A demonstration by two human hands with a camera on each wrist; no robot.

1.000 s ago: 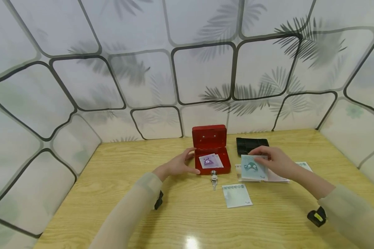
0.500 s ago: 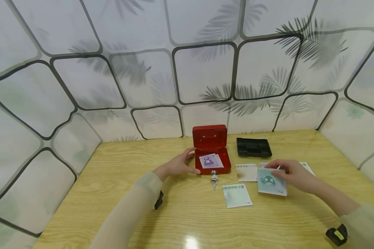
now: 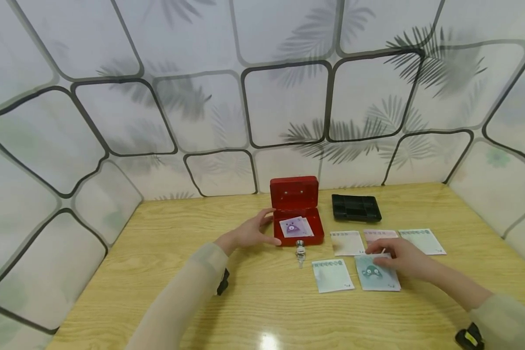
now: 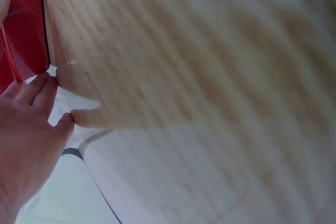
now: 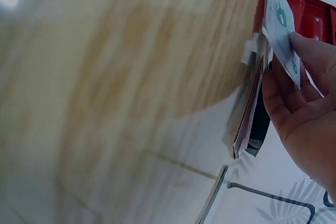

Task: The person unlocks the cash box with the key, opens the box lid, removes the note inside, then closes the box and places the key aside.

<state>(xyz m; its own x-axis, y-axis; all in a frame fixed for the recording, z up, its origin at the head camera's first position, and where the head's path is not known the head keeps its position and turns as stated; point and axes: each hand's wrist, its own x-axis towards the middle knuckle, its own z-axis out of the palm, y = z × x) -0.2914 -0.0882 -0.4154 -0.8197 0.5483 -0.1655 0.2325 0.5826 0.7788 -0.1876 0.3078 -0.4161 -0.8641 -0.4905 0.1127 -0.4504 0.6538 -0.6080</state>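
A small red cash box stands with its lid up. Purple cartoon paper notes lie in its base. My left hand holds the box's left side, thumb at the front corner and fingers at the back; in the left wrist view the fingertips meet the red wall. My right hand pinches a few blue-green cartoon notes by their upper right part, thumb on top. The right wrist view shows the note between thumb and fingers, standing off the table there. Keys hang from the box's front lock.
A pale green note lies left of the right hand. Behind it are a brownish note, a partly covered pink note and another green one. A black compartment tray sits near the patterned back wall.
My right hand has moved the blue-green notes from above the brownish note rightward and toward me, lowering them beside the front pale green note. My left hand has stayed on the box.
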